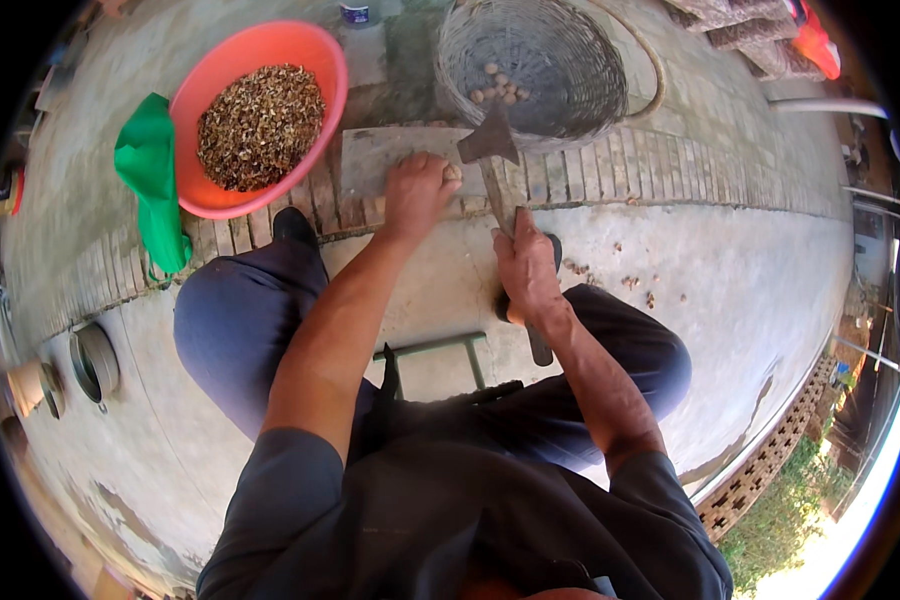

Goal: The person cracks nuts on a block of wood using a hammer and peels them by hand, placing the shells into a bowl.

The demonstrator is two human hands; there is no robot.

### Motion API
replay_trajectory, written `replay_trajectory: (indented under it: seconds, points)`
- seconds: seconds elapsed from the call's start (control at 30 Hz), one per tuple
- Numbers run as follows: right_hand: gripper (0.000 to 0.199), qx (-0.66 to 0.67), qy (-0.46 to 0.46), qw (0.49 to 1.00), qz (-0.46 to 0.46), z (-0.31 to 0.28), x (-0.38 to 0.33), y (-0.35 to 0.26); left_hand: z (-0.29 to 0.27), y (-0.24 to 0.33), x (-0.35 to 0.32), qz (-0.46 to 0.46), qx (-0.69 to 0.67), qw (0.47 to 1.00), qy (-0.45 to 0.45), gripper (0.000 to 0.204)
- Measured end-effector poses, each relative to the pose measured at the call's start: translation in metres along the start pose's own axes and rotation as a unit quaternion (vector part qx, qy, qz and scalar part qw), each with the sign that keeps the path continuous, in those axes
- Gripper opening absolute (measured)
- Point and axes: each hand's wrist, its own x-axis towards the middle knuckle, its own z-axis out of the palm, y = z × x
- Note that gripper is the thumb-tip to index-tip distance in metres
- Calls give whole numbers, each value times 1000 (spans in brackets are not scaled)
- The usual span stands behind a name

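My left hand (pixel 415 195) is closed round a walnut (pixel 452 173), which shows at its fingertips, over a flat grey slab (pixel 365 160) set on the brick strip. In my right hand (pixel 526 262) is the wooden handle of a hatchet (pixel 489 143). The hatchet's dark metal head is raised just right of the walnut, apart from it. Beyond, a grey wicker basket (pixel 605 85) with a hoop handle holds several whole walnuts (pixel 498 85). On the left, a red plastic basin (pixel 335 75) contains a heap of brown broken walnut pieces (pixel 260 130).
A green cloth or bag (pixel 150 170) hangs against the basin's left side. Shell bits (pixel 650 298) lie scattered on the concrete at right. A metal pot (pixel 95 362) is at far left. Under me is a green-framed stool (pixel 475 360). Stacked sacks (pixel 750 35) stand at back right.
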Motion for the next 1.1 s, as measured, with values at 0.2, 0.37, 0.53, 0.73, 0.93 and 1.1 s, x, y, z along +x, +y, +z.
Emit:
replay_trajectory:
  seconds: [0.2, 0.37, 0.53, 0.73, 0.93, 1.1]
  points:
    - [21, -11, -4, 1000, -5, -2, 1, -4, 1, -1, -2, 3, -2, 1000, 15, 32]
    - [22, -6, -27, 999, 20, 3, -1, 3, 0, 1, -1, -1, 11, 1000, -21, 34]
    - [23, 11, -11, 1000, 9, 1, -3, 1, -1, 1, -2, 1, 27, 1000, -11, 34]
    - [24, 11, -5, 1000, 16, -2, 1, 4, -2, 3, -2, -8, 0, 1000, -11, 32]
    - [24, -6, -20, 1000, 14, 4, 1, 2, -1, 1, 1, -3, 6, 1000, -18, 33]
    - [22, 0, -27, 999, 23, 5, -2, 1, 2, 1, 2, -6, 23, 1000, -10, 33]
